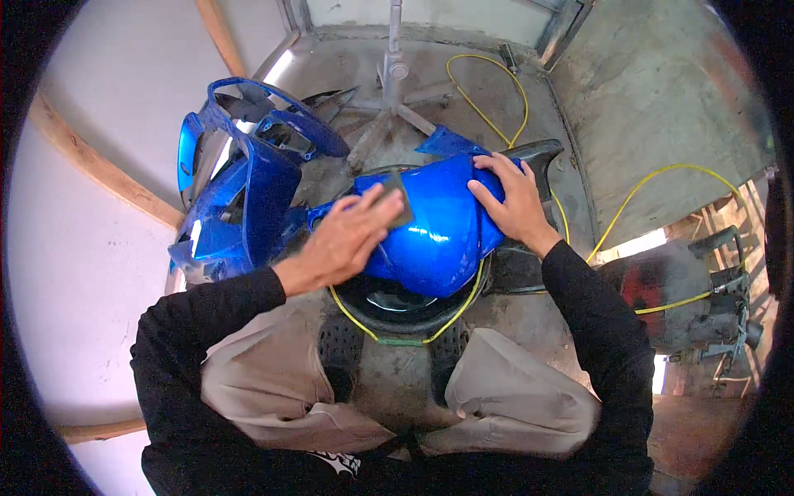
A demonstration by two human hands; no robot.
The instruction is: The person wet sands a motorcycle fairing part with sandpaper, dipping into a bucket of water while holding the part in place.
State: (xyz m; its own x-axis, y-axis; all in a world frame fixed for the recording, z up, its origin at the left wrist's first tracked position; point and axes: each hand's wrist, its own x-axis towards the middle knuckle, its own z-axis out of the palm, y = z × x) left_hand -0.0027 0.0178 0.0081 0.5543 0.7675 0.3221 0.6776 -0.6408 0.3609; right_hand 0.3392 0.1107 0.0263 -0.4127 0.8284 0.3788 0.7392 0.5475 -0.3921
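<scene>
A glossy blue motorbike body panel (438, 223) lies tilted over a black basin (389, 304) with dark liquid in it. Flat under the fingers of my left hand (351, 236) is a thin dark greenish-grey abrasive sheet (402, 198), pressed against the panel's left side; that hand is slightly blurred. My right hand (514, 201) grips the panel's upper right edge, thumb on the blue face and fingers over the rim. The basin's thin yellow handle (356, 325) hangs toward me, with a green grip at its middle.
More blue fairing parts (273, 178) stand at the left, near a white wall. A grey metal stand (395, 70) with spread legs rises behind the panel. Yellow hose (523, 87) loops over the floor to a dirty dark machine (662, 289) at the right. Dark footwear (337, 351) flanks the basin.
</scene>
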